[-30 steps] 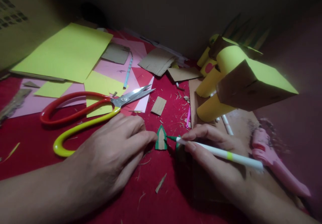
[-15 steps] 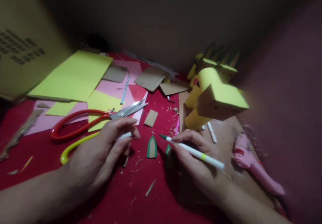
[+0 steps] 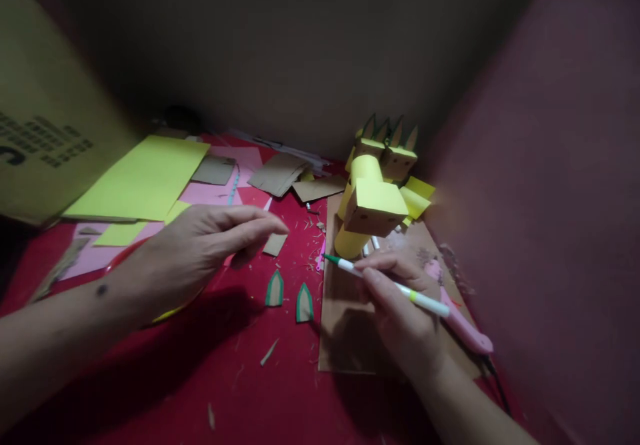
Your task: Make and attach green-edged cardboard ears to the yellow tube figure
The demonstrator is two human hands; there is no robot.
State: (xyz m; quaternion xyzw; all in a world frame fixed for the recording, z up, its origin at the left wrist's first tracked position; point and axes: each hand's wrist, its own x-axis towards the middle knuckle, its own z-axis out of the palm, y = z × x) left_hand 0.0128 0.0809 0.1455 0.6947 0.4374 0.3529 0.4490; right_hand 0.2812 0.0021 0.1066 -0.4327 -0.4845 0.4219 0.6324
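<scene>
The right hand point(image 3: 400, 312) grips a white marker point(image 3: 390, 286) with a green tip, its fingers point(image 3: 373, 278) clenched round the barrel and the tip pointing toward the far edge of the red surface point(image 3: 150, 378), just short of the yellow paper-and-cardboard model point(image 3: 375, 202). This hand rests over a brown cardboard sheet point(image 3: 340, 325) at the right side of the surface. The left hand point(image 3: 200, 245) hovers above the middle of the surface with its fingers loosely extended and released, grasping nothing. Under it, red and yellow scissor handles point(image 3: 165, 313) peek out, mostly hidden.

Two small pointed cardboard pieces point(image 3: 275, 289) with green edges lie flat side by side near the middle, just left of the cardboard sheet, apart from both hands. A pink tool point(image 3: 463, 325), likely a glue gun, lies beyond the right hand near the right edge. Yellow and pink paper sheets point(image 3: 140, 178) and cardboard offcuts cover the far left part.

The uncapped green tip sits close to the yellow model, so a careless sweep could leave a stray mark on it or nudge it over. The small pieces are light and loose; a brushing wrist could scatter them among the scraps. The hidden scissor blades under the left hand could nick a finger
</scene>
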